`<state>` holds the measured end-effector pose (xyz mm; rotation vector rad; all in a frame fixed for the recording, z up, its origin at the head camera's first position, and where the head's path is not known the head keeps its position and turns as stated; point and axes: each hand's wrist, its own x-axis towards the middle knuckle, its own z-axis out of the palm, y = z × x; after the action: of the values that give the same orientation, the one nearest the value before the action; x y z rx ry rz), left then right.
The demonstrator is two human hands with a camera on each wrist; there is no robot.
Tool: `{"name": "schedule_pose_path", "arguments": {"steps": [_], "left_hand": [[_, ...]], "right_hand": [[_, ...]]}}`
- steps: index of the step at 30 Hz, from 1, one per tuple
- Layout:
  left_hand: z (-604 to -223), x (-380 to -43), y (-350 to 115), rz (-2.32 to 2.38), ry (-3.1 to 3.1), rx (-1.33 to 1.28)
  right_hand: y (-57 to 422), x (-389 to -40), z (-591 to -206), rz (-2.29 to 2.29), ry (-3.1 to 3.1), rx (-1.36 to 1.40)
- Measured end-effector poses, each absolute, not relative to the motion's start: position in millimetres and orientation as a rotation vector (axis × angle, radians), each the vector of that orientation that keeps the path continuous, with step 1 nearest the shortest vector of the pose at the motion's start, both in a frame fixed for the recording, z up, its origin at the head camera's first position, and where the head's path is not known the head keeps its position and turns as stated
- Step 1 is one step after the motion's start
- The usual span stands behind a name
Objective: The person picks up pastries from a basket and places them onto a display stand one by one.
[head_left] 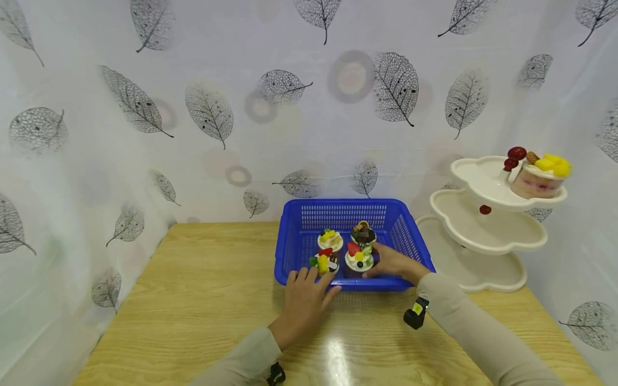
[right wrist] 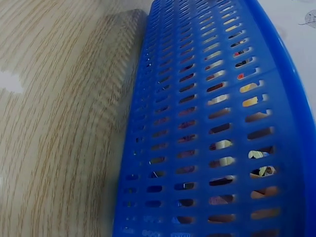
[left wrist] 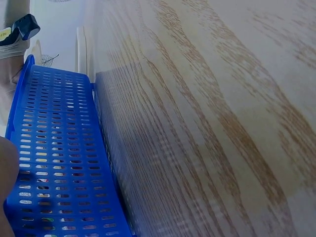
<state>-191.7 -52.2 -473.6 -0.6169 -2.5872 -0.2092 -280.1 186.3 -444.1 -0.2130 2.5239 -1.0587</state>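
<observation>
A blue perforated basket (head_left: 354,206) holds several dessert cups with cream and fruit on top. My right hand (head_left: 395,262) reaches over its right front corner, thumb and fingers around the right side of a strawberry-topped dessert cup (head_left: 359,259). Behind that cup sits a chocolate-topped one (head_left: 363,234). My left hand (head_left: 305,301) lies at the basket's front rim, fingers extended over it, close to a cup with yellow fruit and a strawberry (head_left: 324,262). Another yellow-topped cup (head_left: 330,240) stands behind. In the right wrist view, the basket wall (right wrist: 207,118) mostly hides the cups.
To the right stands a white three-tier stand (head_left: 487,222) with scalloped trays. Its top tray bears a dessert cup (head_left: 538,179) with yellow fruit, beside red balls (head_left: 516,154) on the post. A leaf-patterned curtain (head_left: 299,139) hangs behind the wooden table (head_left: 203,279).
</observation>
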Motion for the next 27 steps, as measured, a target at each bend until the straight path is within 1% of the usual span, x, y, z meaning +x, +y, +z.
{"name": "schedule_pose_path", "arguments": {"steps": [18,27], "left_hand": [[-473.2,-192.4,-53.0,-0.182,-2.554,-0.623],[-472.3,-192.2,-51.7,-0.180,-2.564,-0.625]], "right_hand": [[181.9,-284.2,-444.3,-0.985,2.681,-0.336],[189.1,-283.7,-440.3,-0.987,2.722,-0.444]]}}
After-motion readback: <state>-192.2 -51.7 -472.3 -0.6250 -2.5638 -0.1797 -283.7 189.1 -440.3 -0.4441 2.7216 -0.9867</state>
